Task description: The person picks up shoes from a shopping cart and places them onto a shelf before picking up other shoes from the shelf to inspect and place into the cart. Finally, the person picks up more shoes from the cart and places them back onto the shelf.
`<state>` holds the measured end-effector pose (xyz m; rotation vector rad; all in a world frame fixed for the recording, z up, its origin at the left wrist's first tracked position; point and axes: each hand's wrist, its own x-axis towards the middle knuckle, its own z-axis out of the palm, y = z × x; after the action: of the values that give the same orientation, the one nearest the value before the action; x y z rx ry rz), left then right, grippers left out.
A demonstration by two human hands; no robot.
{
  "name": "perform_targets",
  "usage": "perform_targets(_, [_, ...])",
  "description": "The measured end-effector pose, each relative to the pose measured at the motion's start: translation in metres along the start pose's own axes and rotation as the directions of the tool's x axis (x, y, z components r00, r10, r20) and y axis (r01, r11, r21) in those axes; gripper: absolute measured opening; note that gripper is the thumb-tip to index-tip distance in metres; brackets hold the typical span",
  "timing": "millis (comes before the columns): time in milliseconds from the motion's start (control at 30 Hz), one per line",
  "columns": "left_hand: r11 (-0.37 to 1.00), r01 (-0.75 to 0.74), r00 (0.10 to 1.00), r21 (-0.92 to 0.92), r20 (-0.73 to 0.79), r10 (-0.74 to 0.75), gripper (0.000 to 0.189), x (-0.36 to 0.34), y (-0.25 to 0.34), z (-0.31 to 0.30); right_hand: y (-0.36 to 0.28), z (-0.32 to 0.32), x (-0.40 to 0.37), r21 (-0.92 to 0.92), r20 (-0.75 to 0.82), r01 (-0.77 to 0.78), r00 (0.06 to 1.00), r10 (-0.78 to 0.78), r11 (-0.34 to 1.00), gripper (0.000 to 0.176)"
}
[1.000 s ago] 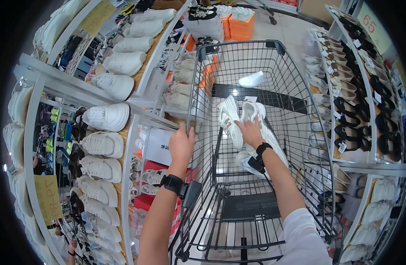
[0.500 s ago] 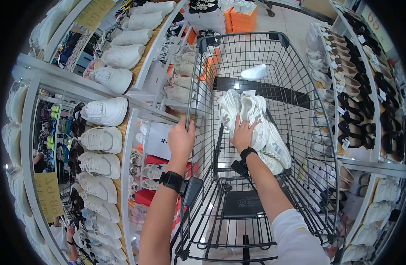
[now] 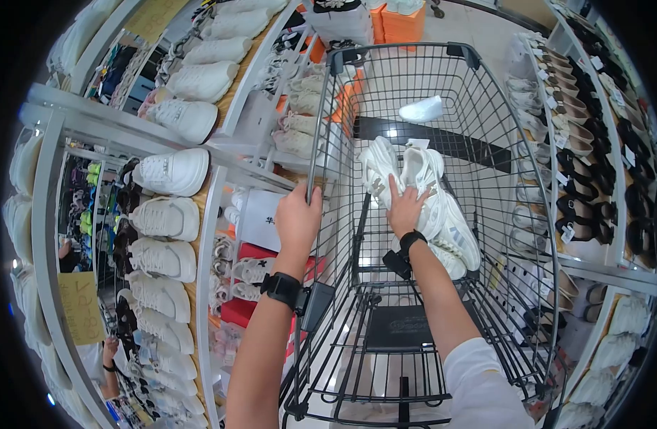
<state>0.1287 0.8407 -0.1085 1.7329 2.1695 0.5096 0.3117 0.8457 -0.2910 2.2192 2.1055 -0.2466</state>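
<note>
A black wire shopping cart (image 3: 478,236) stands in front of me. My left hand (image 3: 298,218) is closed around the top rim on its left side. Inside the basket, several white sneakers (image 3: 453,229) lie piled together. My right hand (image 3: 407,209) reaches in and rests on the nearer sneakers with its fingers spread, the index finger pointing forward between two of them. Farther forward in the cart is a separate white, shiny object (image 3: 421,109), perhaps another shoe. Black straps with small boxy devices are on both my wrists.
Shelves of white sneakers (image 3: 164,218) rise close on the left, with shoe boxes (image 3: 259,218) beside the cart. On the right, racks hold black and beige flat shoes (image 3: 578,171). Orange boxes (image 3: 402,27) stand on the floor ahead. A mirror on the left reflects part of a person.
The cart and both hands appear slightly farther right in view. My right hand's fingers have shifted a little on the sneakers. My left hand keeps its hold on the rim.
</note>
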Motion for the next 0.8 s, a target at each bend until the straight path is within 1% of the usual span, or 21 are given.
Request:
perform_targets(67, [1.000, 0.001, 1.000, 0.026, -0.014, 0.000, 0.027, -0.001, 0.002, 0.001, 0.005, 0.002, 0.005, 0.014, -0.001, -0.024, 1.000, 0.024, 1.000, 0.093])
perform_targets(100, [1.000, 0.006, 1.000, 0.016, -0.011, -0.006, 0.027, -0.001, 0.002, 0.002, 0.010, 0.008, 0.006, 0.068, -0.063, -0.012, 0.998, 0.017, 0.998, 0.093])
perform_targets(133, [1.000, 0.011, 1.000, 0.007, -0.012, -0.011, 0.027, -0.001, 0.004, 0.001, 0.014, 0.006, 0.007, 0.072, -0.068, 0.003, 0.998, 0.002, 0.997, 0.093])
perform_targets(200, [0.999, 0.041, 0.999, -0.008, -0.018, -0.041, 0.026, -0.001, 0.006, -0.001, 0.022, -0.007, 0.008, 0.259, -0.025, -0.019, 0.999, 0.026, 0.966, 0.092])
perform_targets(233, [1.000, 0.027, 0.999, 0.012, -0.023, -0.026, 0.026, -0.002, 0.005, 0.000, 0.025, -0.024, 0.013, 0.322, 0.091, -0.077, 0.995, 0.050, 0.944, 0.091])
perform_targets(267, [1.000, 0.010, 1.000, 0.029, -0.030, -0.010, 0.026, -0.001, 0.005, 0.000, 0.032, -0.026, 0.016, 0.317, 0.080, -0.057, 0.996, 0.033, 0.947, 0.091])
perform_targets(300, [1.000, 0.013, 0.999, 0.022, -0.032, -0.012, 0.026, -0.001, 0.005, 0.001, 0.044, -0.024, 0.017, 0.568, 0.067, -0.040, 0.998, 0.003, 0.822, 0.089])
perform_targets(333, [1.000, 0.018, 0.999, 0.014, -0.045, -0.017, 0.026, -0.002, 0.005, 0.001, 0.057, -0.020, 0.019, 0.774, 0.049, -0.024, 0.999, -0.023, 0.632, 0.088])
perform_targets(367, [1.000, 0.010, 0.999, 0.026, -0.045, -0.009, 0.025, -0.001, 0.005, 0.002, 0.068, -0.005, 0.023, 0.839, 0.013, 0.013, 0.999, -0.045, 0.544, 0.080])
perform_targets(400, [0.999, 0.000, 0.999, 0.039, -0.046, 0.001, 0.025, -0.001, 0.006, 0.002, 0.071, -0.014, 0.018, 0.836, 0.000, 0.028, 0.999, -0.050, 0.547, 0.080])
perform_targets(433, [0.999, -0.001, 0.998, 0.032, -0.059, 0.003, 0.025, -0.001, 0.006, 0.002, 0.074, -0.031, 0.009, 0.967, 0.129, -0.118, 0.991, -0.036, 0.225, 0.076])
perform_targets(467, [0.999, -0.003, 0.998, 0.038, -0.061, 0.005, 0.025, -0.001, 0.007, 0.001, 0.077, -0.055, -0.002, 0.957, 0.255, -0.262, 0.965, -0.069, -0.125, 0.073])
perform_targets(500, [0.999, -0.006, 0.998, 0.042, -0.060, 0.009, 0.025, -0.001, 0.009, 0.002, 0.079, -0.098, -0.016, 0.908, 0.350, -0.367, 0.929, -0.116, -0.200, 0.069])
perform_targets(533, [0.999, -0.013, 0.998, 0.032, -0.066, 0.015, 0.025, -0.002, 0.010, 0.002, 0.084, -0.101, -0.021, 0.914, 0.341, -0.357, 0.934, -0.109, -0.195, 0.069])
perform_targets(600, [1.000, 0.020, 0.998, 0.004, -0.062, -0.020, 0.025, -0.002, 0.011, 0.003, 0.092, -0.110, -0.027, 0.882, 0.281, -0.326, 0.943, -0.175, -0.339, 0.070])
perform_targets(633, [1.000, 0.024, 0.997, -0.007, -0.072, -0.025, 0.025, -0.001, 0.010, 0.005, 0.095, -0.117, -0.030, 0.898, 0.278, -0.326, 0.941, -0.195, -0.294, 0.070])
perform_targets(667, [1.000, 0.022, 0.997, -0.005, -0.069, -0.022, 0.025, -0.001, 0.011, 0.007, 0.098, -0.125, -0.034, 0.902, 0.275, -0.326, 0.939, -0.205, -0.282, 0.070])
perform_targets(767, [1.000, 0.018, 0.998, -0.024, -0.064, -0.020, 0.025, -0.002, 0.013, 0.013, 0.097, -0.169, -0.055, 0.969, 0.199, -0.232, 0.936, -0.291, -0.084, 0.067])
perform_targets(800, [0.999, 0.005, 0.998, -0.049, -0.063, -0.008, 0.025, -0.001, 0.017, 0.012, 0.097, -0.180, -0.059, 0.970, 0.195, -0.228, 0.936, -0.293, -0.082, 0.067])
